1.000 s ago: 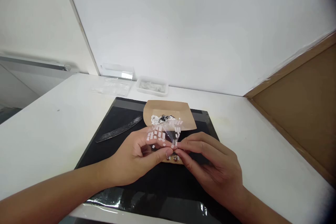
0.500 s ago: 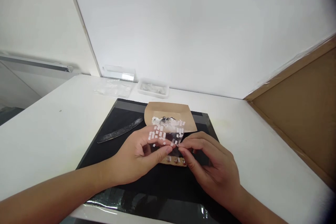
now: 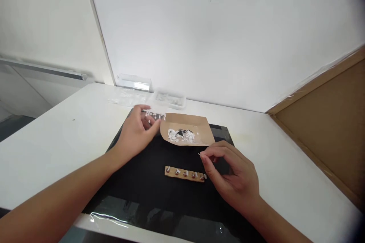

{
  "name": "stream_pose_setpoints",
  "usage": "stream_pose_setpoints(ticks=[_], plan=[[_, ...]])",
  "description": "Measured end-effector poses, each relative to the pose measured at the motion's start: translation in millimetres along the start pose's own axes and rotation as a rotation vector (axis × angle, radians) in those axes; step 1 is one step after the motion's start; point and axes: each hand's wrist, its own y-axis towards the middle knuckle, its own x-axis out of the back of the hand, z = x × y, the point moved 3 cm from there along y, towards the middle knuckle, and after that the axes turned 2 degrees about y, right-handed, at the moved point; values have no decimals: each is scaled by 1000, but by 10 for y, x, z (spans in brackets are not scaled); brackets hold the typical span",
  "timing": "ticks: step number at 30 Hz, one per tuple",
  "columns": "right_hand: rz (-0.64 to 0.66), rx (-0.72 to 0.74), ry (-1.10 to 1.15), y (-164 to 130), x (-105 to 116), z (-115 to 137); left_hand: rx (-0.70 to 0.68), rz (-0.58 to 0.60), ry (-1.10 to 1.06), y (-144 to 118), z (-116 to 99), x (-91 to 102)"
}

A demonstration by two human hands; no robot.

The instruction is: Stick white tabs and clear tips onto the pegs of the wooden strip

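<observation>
My left hand (image 3: 134, 129) grips a clear sheet dotted with small white stickers (image 3: 155, 115) by its edge, left of the brown paper tray; the sheet is blurred. Between the thumb and index finger of my right hand (image 3: 235, 172) is a thin white sticker (image 3: 199, 154), seen nearly edge-on. Below and left of those fingertips lies a narrow brown cardboard strip (image 3: 172, 173) bearing a row of several shiny metal studs, with white tabs beside them. White scraps and a dark, thread-like tangle (image 3: 181, 133) lie inside the paper tray (image 3: 201, 121).
A black mat (image 3: 148, 193) under clear plastic covers the middle of the white table (image 3: 251, 133). Behind it are a shallow translucent box (image 3: 182, 102) and clear plastic bags (image 3: 122, 97). A white wall closes off the back, and a brown board (image 3: 327, 121) stands at the right.
My left hand has carried the sticker sheet away from my right hand, up and left, uncovering the strip and tray. My right hand keeps its pinch, now with the white sticker visible.
</observation>
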Motion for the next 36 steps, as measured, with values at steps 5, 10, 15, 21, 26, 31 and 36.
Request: stream_pose_setpoints(ticks=[5, 10, 15, 21, 26, 31, 36], plan=[[6, -4, 2, 14, -5, -32, 91, -143, 211, 284, 215, 238], [22, 16, -12, 43, -34, -42, -153, -365, 541, 310, 267, 248], [18, 27, -31, 63, -74, -62, -520, -265, 467, 96, -19, 145], [30, 11, -38, 81, -102, -121, -742, 600, 328, -220, -418, 22], [19, 7, -26, 92, -88, -135, -682, 865, 289, -252, -381, 80], [41, 1, -28, 82, -99, -134, -589, 846, 104, -264, -131, 8], [105, -18, -36, 84, -134, -72, -566, 765, 38, -313, 80, -128]])
